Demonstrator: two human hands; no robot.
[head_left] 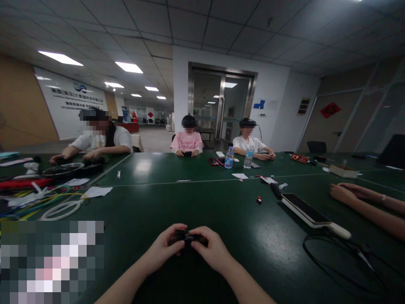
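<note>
Between my two hands is a small dark object (189,238), held just above the green table (152,261). Its kind I cannot make out, since my fingers cover much of it. My left hand (166,245) grips its left end with thumb and fingers. On the right end, my right hand (209,247) closes in the same way, the two thumbs nearly meeting at the front.
To the right lie a white handheld device with a dark screen (306,210), a black cable (319,264) and a small red item (259,200). Two water bottles (229,158) stand farther back. Cables (61,210) clutter the left. Several people sit around the table; another person's hands (344,194) rest at right.
</note>
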